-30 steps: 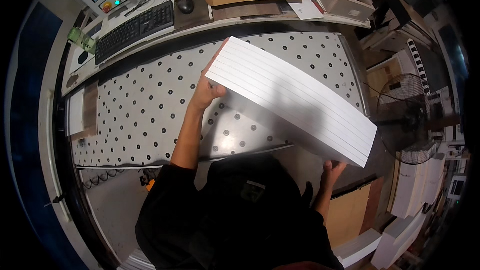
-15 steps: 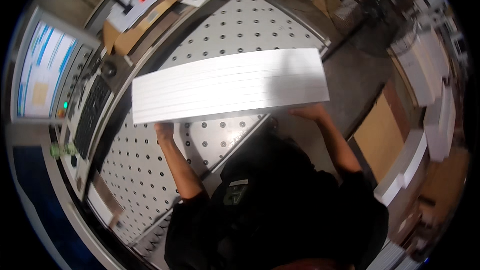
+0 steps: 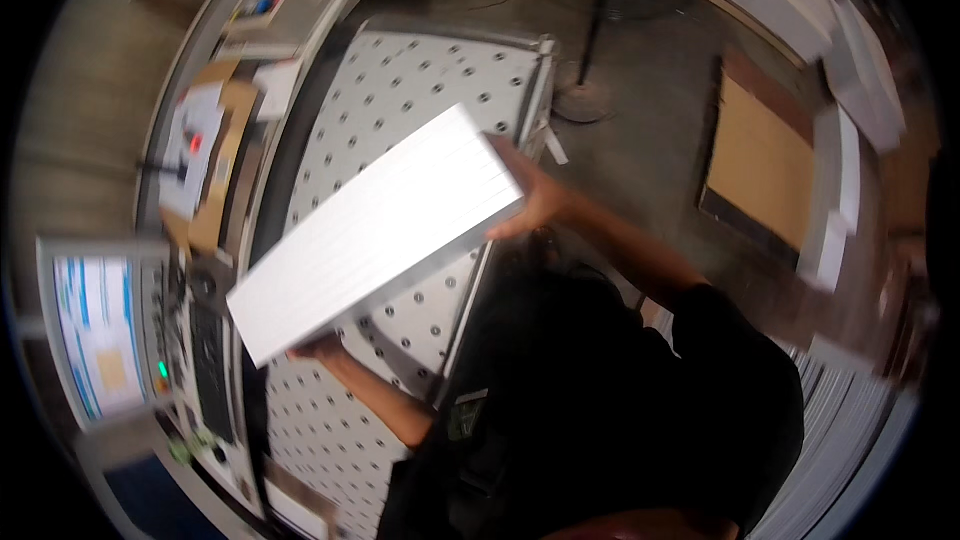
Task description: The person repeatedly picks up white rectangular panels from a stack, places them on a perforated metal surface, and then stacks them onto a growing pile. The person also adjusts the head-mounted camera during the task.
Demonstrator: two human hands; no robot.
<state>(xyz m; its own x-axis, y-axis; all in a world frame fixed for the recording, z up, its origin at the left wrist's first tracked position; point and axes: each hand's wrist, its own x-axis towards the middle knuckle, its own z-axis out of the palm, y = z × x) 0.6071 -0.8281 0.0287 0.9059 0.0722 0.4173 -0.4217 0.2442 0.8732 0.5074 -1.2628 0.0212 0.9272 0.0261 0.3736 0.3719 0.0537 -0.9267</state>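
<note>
The white layered stack [image 3: 375, 235] hangs over the dotted table [image 3: 425, 70], slanting from 8 to 2 o'clock. Both grips hold it: left hand [image 3: 322, 347] under its 7 o'clock edge, fingers partly hidden; right hand [image 3: 530, 198] around its 3 o'clock end. It looks heavy, stiff, with layers liable to slip; supporting both ends from below suits it.

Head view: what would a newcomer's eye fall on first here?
Probably the bright, long white block in mid-picture, slanting over the white, black-dotted table, with the left hand at its lower-left end and the right hand at its upper-right end. Next, likely the lit screen at the left, then the tan panel at the right.
</note>
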